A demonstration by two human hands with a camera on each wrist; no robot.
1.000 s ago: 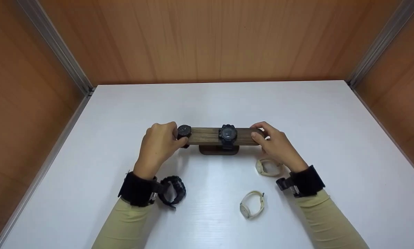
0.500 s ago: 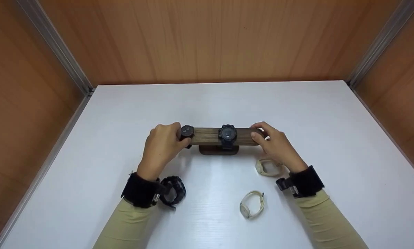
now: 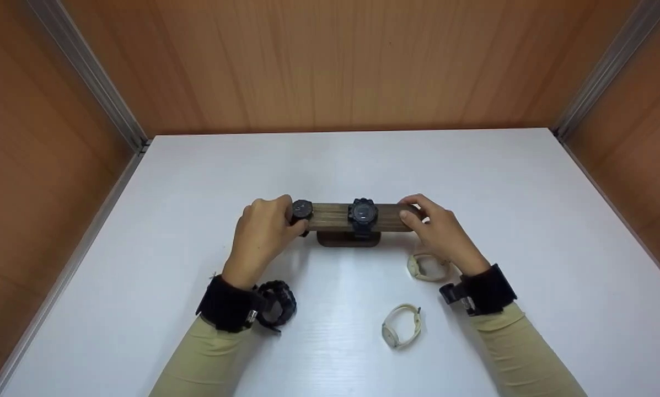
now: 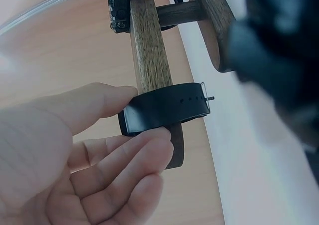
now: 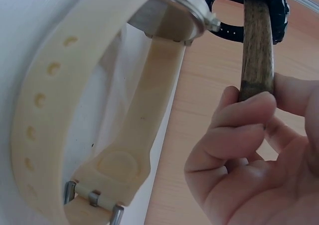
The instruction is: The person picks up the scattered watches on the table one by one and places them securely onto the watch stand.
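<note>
Two dark watches are carried on a wooden bar (image 3: 335, 216), which is raised on a stand (image 3: 347, 239) at mid-table (image 3: 363, 165). One black watch (image 3: 300, 210) sits near the bar's left end; its strap is pinched by the left hand (image 3: 263, 231) between thumb and fingers (image 4: 144, 145). A second, bulkier watch (image 3: 363, 214) is strapped at the bar's middle. The bar's right end is gripped by the right hand (image 3: 443, 231), fingers (image 5: 239, 120) curled round the wood. A cream watch (image 3: 426, 266) is laid just beside the right wrist; another cream watch (image 3: 400, 325) lies nearer the person. A braided black band (image 3: 277, 304) is set by the left wrist.
</note>
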